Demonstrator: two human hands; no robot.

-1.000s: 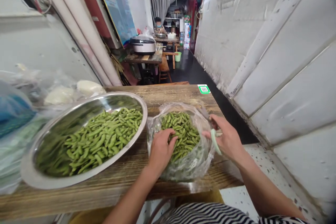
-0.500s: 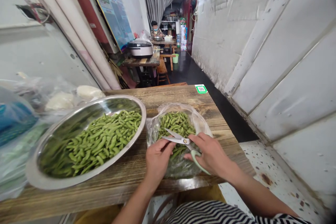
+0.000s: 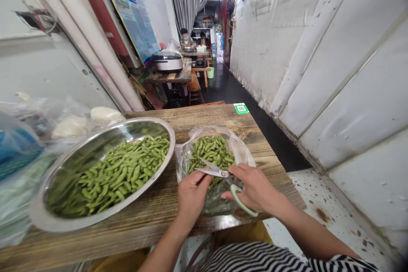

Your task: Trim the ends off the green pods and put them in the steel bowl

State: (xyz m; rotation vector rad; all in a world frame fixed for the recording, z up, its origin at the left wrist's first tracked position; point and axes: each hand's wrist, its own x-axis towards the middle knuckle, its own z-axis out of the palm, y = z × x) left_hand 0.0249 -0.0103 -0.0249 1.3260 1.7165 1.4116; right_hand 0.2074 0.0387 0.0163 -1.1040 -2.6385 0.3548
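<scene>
My right hand [image 3: 256,189] is wrapped round the pale green handles of a pair of scissors [image 3: 223,174], whose blades are parted and point left. At the blade tips my left hand [image 3: 193,189] is closed in a pinch; what sits between its finger and thumb is hidden. Beneath both hands lies an open clear plastic bag [image 3: 244,146] with green edamame pods [image 3: 212,151] in it. Left of my hands, a wide steel bowl [image 3: 172,140] holds a large heap of edamame pods [image 3: 127,174].
All this stands on a wooden table [image 3: 255,129] with a green QR-code card [image 3: 241,108] at its far right corner. Plastic bags [image 3: 19,170] crowd the left side. Farther back are a rice cooker [image 3: 167,61] on another table and a seated person [image 3: 188,41].
The view has shifted slightly. My right hand has opened the scissor handles somewhat wider, while my left hand stays pinched at the blades.
</scene>
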